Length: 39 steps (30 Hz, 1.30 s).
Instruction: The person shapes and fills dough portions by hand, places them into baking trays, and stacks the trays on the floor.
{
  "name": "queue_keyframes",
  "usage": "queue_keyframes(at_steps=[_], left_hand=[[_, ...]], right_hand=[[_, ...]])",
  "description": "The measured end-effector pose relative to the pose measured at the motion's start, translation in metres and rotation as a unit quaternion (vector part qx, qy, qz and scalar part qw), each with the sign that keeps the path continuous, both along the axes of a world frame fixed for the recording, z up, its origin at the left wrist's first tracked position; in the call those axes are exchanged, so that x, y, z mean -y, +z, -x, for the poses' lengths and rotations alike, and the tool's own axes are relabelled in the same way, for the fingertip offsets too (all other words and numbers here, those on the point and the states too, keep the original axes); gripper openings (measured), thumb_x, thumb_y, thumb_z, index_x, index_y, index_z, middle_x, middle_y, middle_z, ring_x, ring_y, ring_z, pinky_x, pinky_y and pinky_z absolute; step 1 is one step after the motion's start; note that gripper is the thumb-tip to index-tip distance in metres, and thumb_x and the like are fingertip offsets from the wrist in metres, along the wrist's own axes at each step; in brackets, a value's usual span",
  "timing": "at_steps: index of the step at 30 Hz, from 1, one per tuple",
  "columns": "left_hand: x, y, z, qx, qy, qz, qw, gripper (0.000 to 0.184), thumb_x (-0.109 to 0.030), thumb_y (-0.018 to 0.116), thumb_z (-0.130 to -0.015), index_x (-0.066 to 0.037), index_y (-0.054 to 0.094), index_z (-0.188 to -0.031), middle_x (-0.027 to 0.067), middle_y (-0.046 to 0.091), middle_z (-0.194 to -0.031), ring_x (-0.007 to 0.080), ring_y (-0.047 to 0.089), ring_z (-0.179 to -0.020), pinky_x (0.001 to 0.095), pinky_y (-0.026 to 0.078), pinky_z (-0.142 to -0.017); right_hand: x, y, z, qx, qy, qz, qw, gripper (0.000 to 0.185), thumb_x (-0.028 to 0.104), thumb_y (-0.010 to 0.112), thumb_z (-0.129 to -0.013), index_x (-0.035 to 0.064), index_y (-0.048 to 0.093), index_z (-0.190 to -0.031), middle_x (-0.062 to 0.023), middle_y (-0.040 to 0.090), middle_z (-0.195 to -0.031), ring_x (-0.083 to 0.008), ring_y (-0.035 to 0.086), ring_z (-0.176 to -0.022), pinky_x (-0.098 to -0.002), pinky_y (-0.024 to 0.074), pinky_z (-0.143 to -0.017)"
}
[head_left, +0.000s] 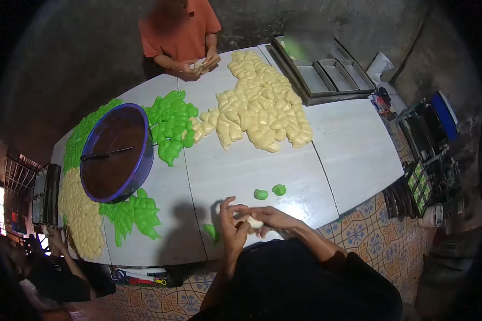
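Close to my body, at the table's near edge, a small pale cream dough piece is held between my two hands. My left hand grips it from the left with the thumb against it and the index finger raised in a curve. From the right, the fingers of my right hand close around it and partly cover it. Two shaped green dough pieces, one beside the other, lie just beyond my hands. A flatter green dough piece rests left of my left hand.
A purple basin of brown filling with a dark stick stands left. Around it lie green dough and cream dough; more cream dough covers the far middle. Metal trays sit far right. Co-workers stand opposite and at left.
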State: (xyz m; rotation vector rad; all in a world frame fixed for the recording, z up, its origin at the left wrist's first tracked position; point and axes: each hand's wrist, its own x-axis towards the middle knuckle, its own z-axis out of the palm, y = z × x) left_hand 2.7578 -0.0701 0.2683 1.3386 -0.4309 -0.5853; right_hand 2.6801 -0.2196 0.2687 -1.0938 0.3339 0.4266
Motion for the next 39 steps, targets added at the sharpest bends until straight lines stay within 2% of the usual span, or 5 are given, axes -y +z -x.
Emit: queue_keyframes(at_steps=[13,17,25,32,39], left_hand=[[-0.027,-0.019,-0.030,0.055,0.156,-0.078,0.983,0.021,0.000,0.057,-0.081,0.002,0.057,-0.102,0.0126,0.058,-0.103,0.0201,0.060,-0.096,0.0297,0.049,-0.084],[-0.029,-0.035,-0.024,-0.004,0.208,-0.005,0.978,0.012,-0.006,0.057,-0.082,0.002,0.060,-0.091,0.0110,0.059,-0.094,0.0193,0.061,-0.089,0.0298,0.050,-0.079],[-0.001,0.001,-0.032,-0.032,0.129,-0.059,0.989,0.009,-0.004,0.055,-0.077,0.003,0.061,-0.076,0.0118,0.058,-0.089,0.0197,0.057,-0.089,0.0275,0.050,-0.079],[0.004,-0.015,-0.044,-0.034,0.122,-0.050,0.991,0.013,0.000,0.055,-0.077,0.006,0.060,-0.087,0.0128,0.060,-0.087,0.0192,0.062,-0.080,0.0271,0.052,-0.074],[0.006,-0.017,-0.030,-0.061,0.081,-0.017,0.995,0.015,-0.003,0.052,-0.084,0.007,0.055,-0.095,0.0150,0.061,-0.086,0.0224,0.064,-0.080,0.0315,0.054,-0.075]], right_hand=[[0.058,-0.060,-0.037,0.178,-0.279,0.509,0.795,0.018,0.006,0.060,-0.081,-0.0033,0.065,-0.096,-0.0197,0.066,-0.091,-0.0286,0.065,-0.085,-0.0339,0.0499,-0.076],[0.067,-0.040,-0.036,0.128,-0.038,0.535,0.835,0.028,0.002,0.052,-0.082,-0.0003,0.064,-0.107,-0.0206,0.066,-0.101,-0.0340,0.062,-0.098,-0.0359,0.0480,-0.086],[0.120,-0.050,-0.102,0.077,-0.310,0.753,0.575,0.038,0.016,0.066,-0.073,-0.0029,0.057,-0.106,-0.0253,0.063,-0.086,-0.0414,0.061,-0.081,-0.0473,0.0486,-0.075],[0.078,-0.058,-0.075,0.131,-0.411,0.363,0.826,0.023,0.003,0.066,-0.068,-0.0014,0.056,-0.088,-0.0117,0.061,-0.076,-0.0192,0.060,-0.076,-0.0317,0.0476,-0.066],[0.052,0.043,0.027,0.348,-0.368,0.420,0.753,0.026,-0.006,0.061,-0.066,-0.0021,0.062,-0.092,-0.0153,0.053,-0.097,-0.0190,0.055,-0.081,-0.0282,0.0440,-0.074]])
